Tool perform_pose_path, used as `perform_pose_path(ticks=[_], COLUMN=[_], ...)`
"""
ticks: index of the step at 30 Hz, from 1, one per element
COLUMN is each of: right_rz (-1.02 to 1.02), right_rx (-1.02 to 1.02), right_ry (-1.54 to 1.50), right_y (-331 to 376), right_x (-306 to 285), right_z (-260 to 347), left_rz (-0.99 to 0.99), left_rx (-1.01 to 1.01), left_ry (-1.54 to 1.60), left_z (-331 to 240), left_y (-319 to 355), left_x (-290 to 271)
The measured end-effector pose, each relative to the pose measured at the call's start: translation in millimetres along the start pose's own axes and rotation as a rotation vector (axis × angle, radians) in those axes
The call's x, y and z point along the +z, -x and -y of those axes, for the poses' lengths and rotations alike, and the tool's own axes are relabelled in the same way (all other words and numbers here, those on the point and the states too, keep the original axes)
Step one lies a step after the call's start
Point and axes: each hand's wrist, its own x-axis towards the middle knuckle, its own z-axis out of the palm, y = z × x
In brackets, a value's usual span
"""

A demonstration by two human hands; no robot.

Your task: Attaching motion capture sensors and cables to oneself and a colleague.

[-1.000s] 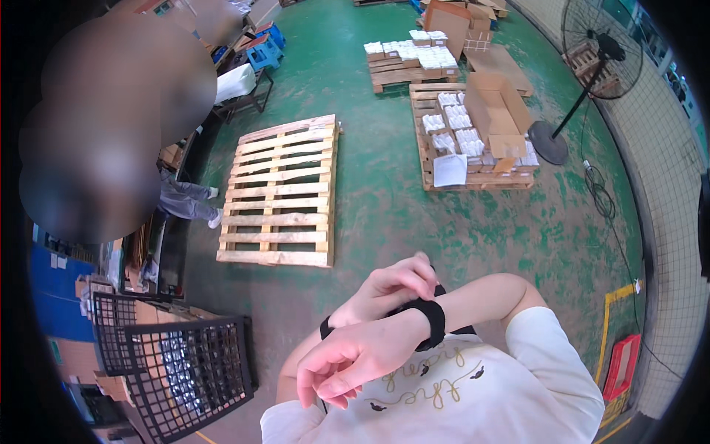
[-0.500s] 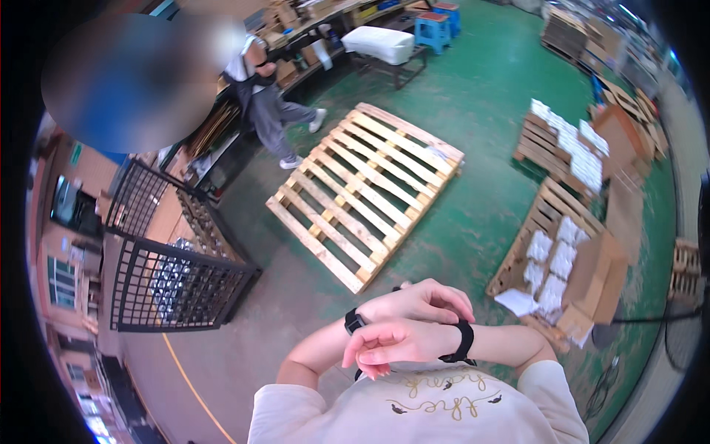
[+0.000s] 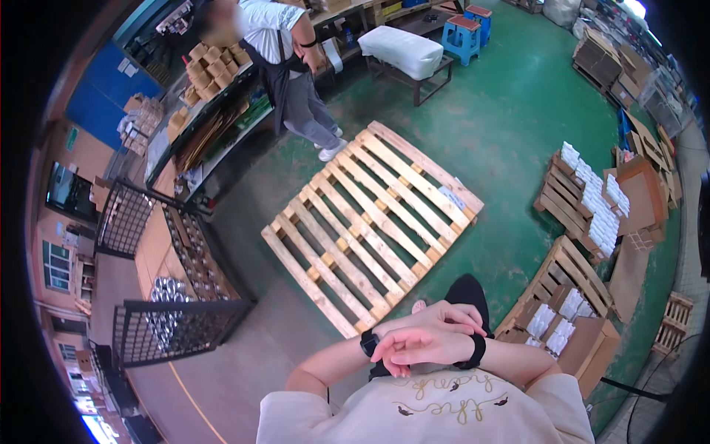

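My forearms cross in front of my chest. My left hand (image 3: 450, 317), with a dark watch (image 3: 370, 342) on its wrist, lies over by the right wrist, its fingers loosely bent and nothing seen in them. Below it, my right hand (image 3: 425, 346) points left with slightly curled fingers held apart, holding nothing. A black band (image 3: 475, 351) circles the right wrist. Past my hands, a bare wooden pallet (image 3: 425, 166) lies flat on the green floor. My own dark shoe (image 3: 468, 291) shows beside its near corner.
A person in an apron (image 3: 277, 81) stands beyond the pallet, near a workbench with shelves. At left, a black mesh cage (image 3: 222, 322) holds shiny metal parts. Pallets with white packs (image 3: 599, 214) and an open carton (image 3: 592, 351) stand at right. Blue stools (image 3: 462, 46) are at the back.
My view has shifted, bringing my shoe into sight. The person has taken a step to the right, closer to the pallet. My arms stay crossed.
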Motion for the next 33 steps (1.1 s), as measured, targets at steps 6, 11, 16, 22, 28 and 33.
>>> perform_pose_path(ticks=[6, 11, 16, 22, 28, 33], right_rz=[-0.002, -0.384, -0.717, -0.995, -1.071, -0.988], right_rx=[-0.009, -0.103, -0.240, -0.147, 0.007, -0.023], right_ry=[-0.213, -0.264, -0.352, 0.049, 0.248, 0.540], right_y=[-27.0, -39.8, -59.3, -76.6, -119.6, -203.6], right_x=[-144.4, -301.4, -421.2, -540.2, -699.4, -837.3], right_z=[66.5, 152.6, 283.2, 396.1, 450.5, 495.4], left_rz=[-0.341, -0.688, -0.971, -1.094, -1.149, -1.555], left_rx=[-0.255, -0.300, -0.501, -0.426, -0.352, -0.109], left_ry=[0.209, 0.156, 0.242, -0.181, -0.131, 0.216], left_z=[-7.7, -17.4, -79.2, -121.1, -137.4, -134.4], left_y=[-52.9, -88.2, -129.8, -192.0, -227.2, -250.2], left_x=[-112.4, -293.0, -421.7, -543.6, -668.2, -783.0])
